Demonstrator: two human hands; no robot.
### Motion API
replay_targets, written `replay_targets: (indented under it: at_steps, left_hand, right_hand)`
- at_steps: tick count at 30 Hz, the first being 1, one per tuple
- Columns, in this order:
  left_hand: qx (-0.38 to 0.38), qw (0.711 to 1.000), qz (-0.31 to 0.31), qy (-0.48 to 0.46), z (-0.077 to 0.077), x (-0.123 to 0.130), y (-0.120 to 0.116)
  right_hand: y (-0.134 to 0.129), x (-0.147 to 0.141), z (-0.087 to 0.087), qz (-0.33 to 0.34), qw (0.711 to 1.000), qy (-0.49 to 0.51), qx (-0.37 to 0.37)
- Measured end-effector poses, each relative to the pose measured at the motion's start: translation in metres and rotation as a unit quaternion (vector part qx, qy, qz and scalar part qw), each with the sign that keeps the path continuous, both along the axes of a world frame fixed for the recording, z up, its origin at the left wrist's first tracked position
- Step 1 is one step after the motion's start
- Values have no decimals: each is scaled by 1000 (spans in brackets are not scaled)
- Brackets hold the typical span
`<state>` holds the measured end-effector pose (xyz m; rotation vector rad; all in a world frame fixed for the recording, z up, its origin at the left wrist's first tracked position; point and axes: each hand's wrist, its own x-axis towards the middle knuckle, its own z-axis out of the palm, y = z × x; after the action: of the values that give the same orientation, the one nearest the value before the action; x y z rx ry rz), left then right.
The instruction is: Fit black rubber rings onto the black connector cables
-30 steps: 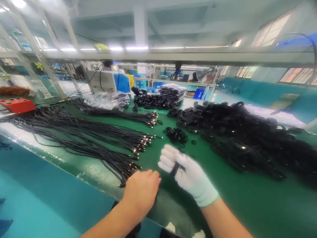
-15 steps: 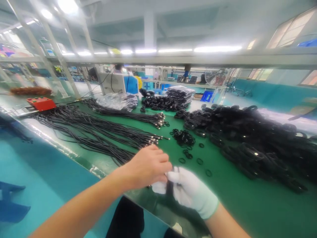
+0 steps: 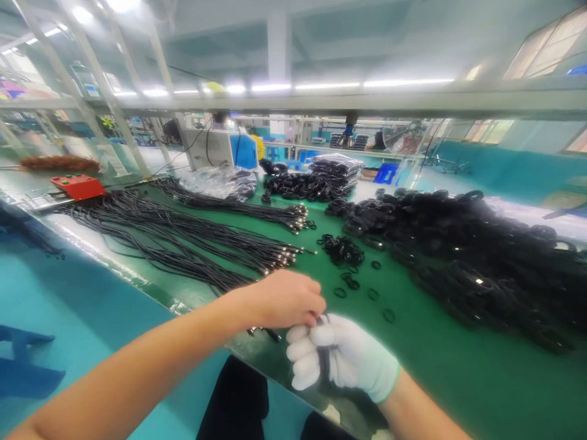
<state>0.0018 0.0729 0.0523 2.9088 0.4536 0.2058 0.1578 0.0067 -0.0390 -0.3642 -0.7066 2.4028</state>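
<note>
My right hand [image 3: 342, 353], in a white glove, is curled round a black cable bundle [image 3: 324, 362] near the table's front edge. Bare and closed, my left hand [image 3: 287, 299] presses its fingertips against the top of that bundle, touching the glove; whatever they pinch is too small to make out. Long black cables [image 3: 183, 235] with metal tips lie to the left on the green table. Just beyond my hands are a small heap of black rings [image 3: 342, 249] and several loose rings [image 3: 372, 294].
A large pile of black coiled cables [image 3: 458, 244] covers the right side. Further back are bagged coils [image 3: 334, 168], a clear plastic bag [image 3: 220, 182] and a white and blue machine [image 3: 220, 150]. A red control box [image 3: 77, 186] sits at the left.
My left hand has shifted slightly right over the glove. The gloved fingers now show more fully, folded round the black bundle. The view has moved a little.
</note>
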Motion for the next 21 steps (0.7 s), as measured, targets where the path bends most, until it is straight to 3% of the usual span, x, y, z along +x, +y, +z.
replay_targets:
  at_steps: [2, 4, 7, 9, 14, 17, 21]
  left_hand:
    - [-159, 987, 26, 11, 2, 0, 6]
    - [-314, 947, 59, -5, -2, -3, 11]
    - [-440, 888, 112, -77, -17, -7, 9]
    - [-455, 865, 152, -147, -28, -8, 1]
    - [-411, 829, 238, -294, -44, -1, -20]
    - [-428, 803, 241, -337, -49, 3, -24]
    - [-502, 775, 206, -323, -60, 2, -23]
  right_hand:
    - [-2, 1, -1, 7, 1000, 16, -9]
    - [-4, 1, 0, 9, 999, 33, -21]
    - [-6, 0, 2, 4, 999, 33, -30]
    - [-6, -1, 2, -13, 999, 21, -20]
    - [-1, -1, 1, -75, 997, -8, 14]
    - [2, 0, 2, -116, 991, -41, 49]
    - [4, 1, 11, -122, 980, -82, 138]
